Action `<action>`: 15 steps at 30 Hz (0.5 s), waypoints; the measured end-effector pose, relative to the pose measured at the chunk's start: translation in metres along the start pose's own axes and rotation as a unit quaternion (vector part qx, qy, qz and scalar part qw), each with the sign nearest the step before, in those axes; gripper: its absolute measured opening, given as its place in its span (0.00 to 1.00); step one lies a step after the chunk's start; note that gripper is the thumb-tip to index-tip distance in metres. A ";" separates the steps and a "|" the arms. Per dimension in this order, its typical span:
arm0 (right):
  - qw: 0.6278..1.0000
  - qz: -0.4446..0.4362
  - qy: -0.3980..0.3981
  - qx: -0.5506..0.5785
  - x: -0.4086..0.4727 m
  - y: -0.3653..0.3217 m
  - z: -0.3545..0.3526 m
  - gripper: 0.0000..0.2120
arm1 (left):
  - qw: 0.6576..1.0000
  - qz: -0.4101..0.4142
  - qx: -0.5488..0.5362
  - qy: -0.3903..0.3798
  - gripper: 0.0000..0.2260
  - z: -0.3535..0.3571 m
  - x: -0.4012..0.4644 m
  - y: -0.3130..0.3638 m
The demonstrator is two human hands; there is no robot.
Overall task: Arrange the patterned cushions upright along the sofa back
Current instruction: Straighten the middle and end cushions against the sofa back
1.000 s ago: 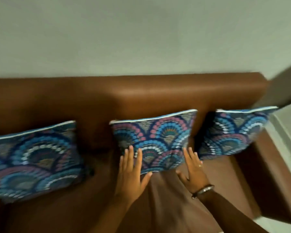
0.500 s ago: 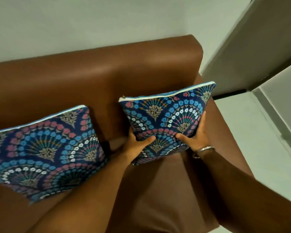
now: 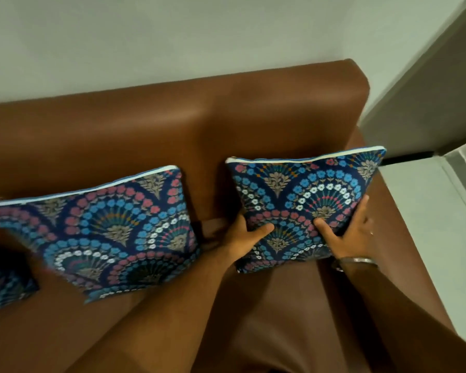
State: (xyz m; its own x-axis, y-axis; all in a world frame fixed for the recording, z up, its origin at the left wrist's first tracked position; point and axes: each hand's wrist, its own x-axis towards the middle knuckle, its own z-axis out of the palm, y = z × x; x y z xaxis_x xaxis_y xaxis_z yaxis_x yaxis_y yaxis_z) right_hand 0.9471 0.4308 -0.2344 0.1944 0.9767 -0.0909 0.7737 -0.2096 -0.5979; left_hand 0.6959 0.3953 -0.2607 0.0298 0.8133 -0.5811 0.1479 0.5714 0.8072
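Observation:
A right-hand patterned cushion (image 3: 304,195), dark blue with pink, blue and white fan motifs, stands upright against the brown sofa back (image 3: 172,125) near the sofa's right end. My left hand (image 3: 244,234) grips its lower left edge, thumb on the front. My right hand (image 3: 347,232) grips its lower right edge; a bracelet is on that wrist. A second matching cushion (image 3: 105,227) leans on the sofa back to the left, apart from my hands. A corner of a third cushion (image 3: 3,286) shows at the far left edge.
The sofa's right armrest (image 3: 404,238) lies just beside the held cushion. A pale wall (image 3: 172,36) rises behind the sofa. Light floor tiles (image 3: 428,224) and a grey door or panel (image 3: 428,103) are to the right.
My hands left the middle cushion and took hold of the rightmost one by both lower edges. The view swung right, then settled closer, with the held cushion staying upright.

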 end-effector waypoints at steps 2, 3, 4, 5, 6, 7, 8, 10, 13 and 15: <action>0.995 -0.020 0.046 -0.085 -0.035 -0.016 0.013 0.48 | 0.992 0.060 0.106 0.023 0.36 -0.013 -0.032 -0.005; 0.991 -0.056 0.038 -0.112 -0.057 -0.030 0.024 0.45 | 0.978 0.099 0.177 0.039 0.35 -0.025 -0.053 -0.010; 0.986 -0.109 0.008 -0.126 -0.079 -0.047 0.038 0.43 | 0.958 0.138 0.243 0.056 0.33 -0.042 -0.076 -0.019; 0.977 -0.171 -0.039 -0.124 -0.101 -0.064 0.055 0.41 | 0.936 0.174 0.296 0.074 0.30 -0.062 -0.101 -0.031; 0.962 -0.233 -0.097 -0.105 -0.121 -0.081 0.076 0.40 | 0.916 0.205 0.331 0.101 0.27 -0.085 -0.126 -0.046; 0.943 -0.285 -0.155 -0.080 -0.138 -0.097 0.097 0.38 | 0.897 0.230 0.349 0.144 0.23 -0.111 -0.150 -0.061; 0.925 -0.317 -0.204 -0.052 -0.150 -0.115 0.117 0.39 | 0.881 0.239 0.352 0.209 0.19 -0.141 -0.172 -0.076; 0.923 -0.269 -0.271 0.039 -0.159 -0.149 0.149 0.47 | 0.855 0.182 0.306 0.376 0.17 -0.202 -0.201 -0.103; 0.917 -0.028 -0.336 0.214 -0.154 -0.200 0.182 0.63 | 0.865 -0.008 0.130 0.485 0.41 -0.282 -0.201 -0.114; 0.896 0.048 -0.340 0.281 -0.146 -0.218 0.198 0.64 | 0.932 0.024 -0.011 0.361 0.44 -0.316 -0.188 -0.113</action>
State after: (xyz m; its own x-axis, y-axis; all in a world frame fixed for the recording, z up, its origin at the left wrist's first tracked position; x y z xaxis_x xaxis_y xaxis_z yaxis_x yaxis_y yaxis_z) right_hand 0.6309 0.3428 -0.2485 -0.3155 0.7976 -0.5141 0.3107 -0.4251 -0.8502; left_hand 0.3614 0.2125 -0.2096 -0.6383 0.6956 -0.3297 0.1427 0.5278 0.8373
